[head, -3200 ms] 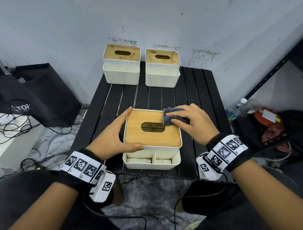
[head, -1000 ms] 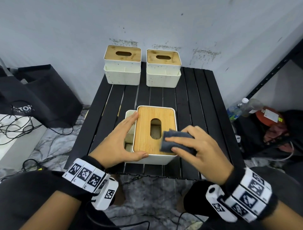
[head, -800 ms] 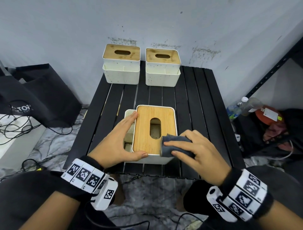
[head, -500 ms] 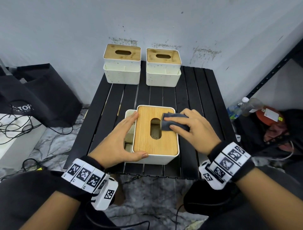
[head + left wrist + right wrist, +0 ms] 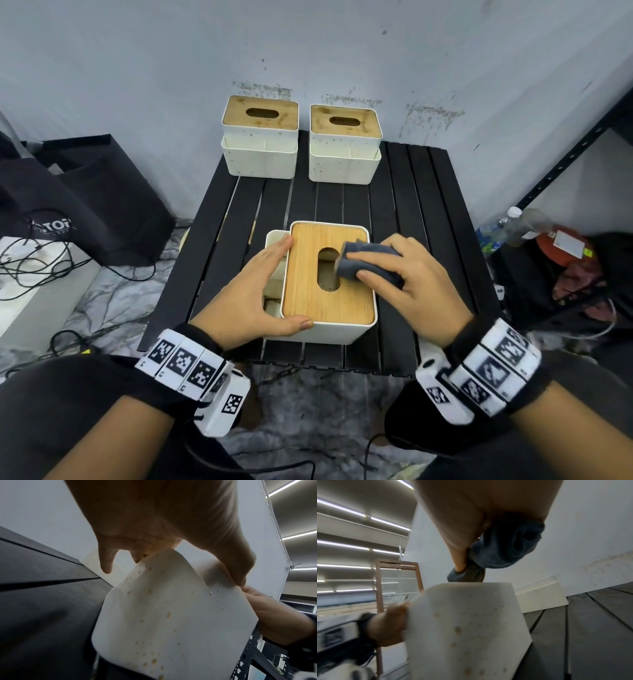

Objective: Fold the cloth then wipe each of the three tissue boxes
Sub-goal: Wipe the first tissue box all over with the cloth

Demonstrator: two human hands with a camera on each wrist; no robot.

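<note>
On the black slatted table (image 5: 414, 205) the near tissue box (image 5: 308, 291), white with a bamboo lid, stands with its side tray to the left. My left hand (image 5: 253, 294) braces it: straight fingers lie along the lid's left edge and the thumb along the front edge. Its speckled wall (image 5: 171, 615) fills the left wrist view under that hand (image 5: 154, 520). My right hand (image 5: 411, 277) grips the folded grey cloth (image 5: 363, 263) and presses it on the lid just right of the slot. The thumb (image 5: 460, 555) pinches the cloth (image 5: 505, 545) above the box (image 5: 467, 628). Two more boxes (image 5: 260, 137) (image 5: 344, 144) stand at the back.
The wall rises right behind the two far boxes. A black bag (image 5: 85, 205) and loose cables (image 5: 34, 267) lie on the floor to the left. Plastic bottles (image 5: 507, 229), a red item (image 5: 565, 246) and a black metal shelf upright (image 5: 565, 154) are to the right.
The near box was turned a quarter turn since the oldest frame. My right hand swept the cloth from the lid's front right corner to its far side, then back beside the slot. Left hand unchanged.
</note>
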